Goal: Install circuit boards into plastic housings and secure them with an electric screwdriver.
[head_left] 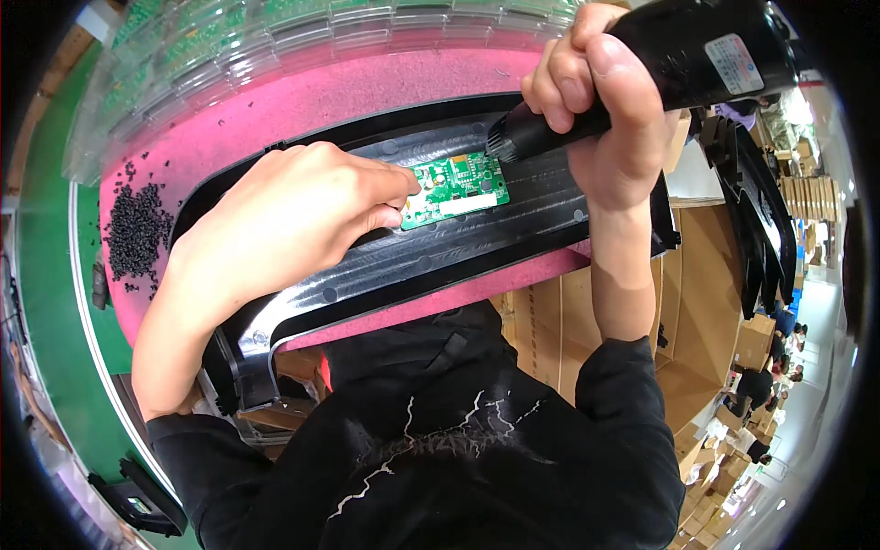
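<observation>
A green circuit board with a white connector strip lies inside a long black plastic housing. My left hand is closed at the board's left end, with thumb and forefinger on its edge. My right hand is wrapped round a black electric screwdriver, which slants down to the left. Its ribbed nose reaches the board's upper right corner; the tip itself is too small to make out there.
A heap of small black screws lies on the pink mat at the left. Clear plastic trays are stacked at the back. To the right are an open cardboard box and more black housings. Several people are farther off.
</observation>
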{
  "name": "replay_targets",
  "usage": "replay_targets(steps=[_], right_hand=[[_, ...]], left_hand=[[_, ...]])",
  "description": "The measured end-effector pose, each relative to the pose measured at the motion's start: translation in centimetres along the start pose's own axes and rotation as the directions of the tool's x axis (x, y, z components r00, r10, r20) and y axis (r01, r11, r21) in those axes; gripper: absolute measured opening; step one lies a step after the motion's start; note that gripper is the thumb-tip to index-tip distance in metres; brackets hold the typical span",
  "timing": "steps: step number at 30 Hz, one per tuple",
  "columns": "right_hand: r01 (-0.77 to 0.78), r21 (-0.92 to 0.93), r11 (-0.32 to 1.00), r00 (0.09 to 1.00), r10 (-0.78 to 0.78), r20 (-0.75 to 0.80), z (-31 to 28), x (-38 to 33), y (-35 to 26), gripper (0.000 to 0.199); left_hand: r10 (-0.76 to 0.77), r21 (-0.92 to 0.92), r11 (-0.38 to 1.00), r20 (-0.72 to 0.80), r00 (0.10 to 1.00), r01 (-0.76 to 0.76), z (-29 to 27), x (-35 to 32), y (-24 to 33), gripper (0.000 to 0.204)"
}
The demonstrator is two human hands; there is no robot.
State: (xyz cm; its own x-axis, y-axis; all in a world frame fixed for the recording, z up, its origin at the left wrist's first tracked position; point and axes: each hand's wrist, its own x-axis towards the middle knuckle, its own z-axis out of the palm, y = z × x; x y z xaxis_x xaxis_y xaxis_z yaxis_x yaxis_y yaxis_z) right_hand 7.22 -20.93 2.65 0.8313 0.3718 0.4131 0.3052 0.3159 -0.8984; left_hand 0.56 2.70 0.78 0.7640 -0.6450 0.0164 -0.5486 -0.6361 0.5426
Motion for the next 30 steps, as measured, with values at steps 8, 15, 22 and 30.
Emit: replay_targets(steps=[8,15,22,30], right_hand=[[0.061,-0.122,0.991,0.998,-0.061,0.001,1.6,-0.3,-0.6,0.022],[0.131,0.381,0.915,0.919,-0.256,0.300,2.3,-1.0,-4.3,0.033],[0.107,0.341,0.934,0.897,-0.239,0.371,3.2,0.0,-4.2,0.036],[0.093,0.267,0.959,0.872,-0.208,0.442,3.7,0.5,-4.2,0.039]], left_hand=[[-0.009,0.010,1.000,0.010,1.000,0.009,-0.2,-0.2,0.3,0.015],[0.201,0.012,0.979,-0.202,0.959,-0.202,0.1,-0.2,-0.2,0.014],[0.255,0.003,0.963,-0.324,0.911,-0.269,0.4,-0.5,-0.5,0.017],[0.148,0.112,0.987,-0.358,0.922,-0.115,0.4,-0.5,-0.2,0.014]])
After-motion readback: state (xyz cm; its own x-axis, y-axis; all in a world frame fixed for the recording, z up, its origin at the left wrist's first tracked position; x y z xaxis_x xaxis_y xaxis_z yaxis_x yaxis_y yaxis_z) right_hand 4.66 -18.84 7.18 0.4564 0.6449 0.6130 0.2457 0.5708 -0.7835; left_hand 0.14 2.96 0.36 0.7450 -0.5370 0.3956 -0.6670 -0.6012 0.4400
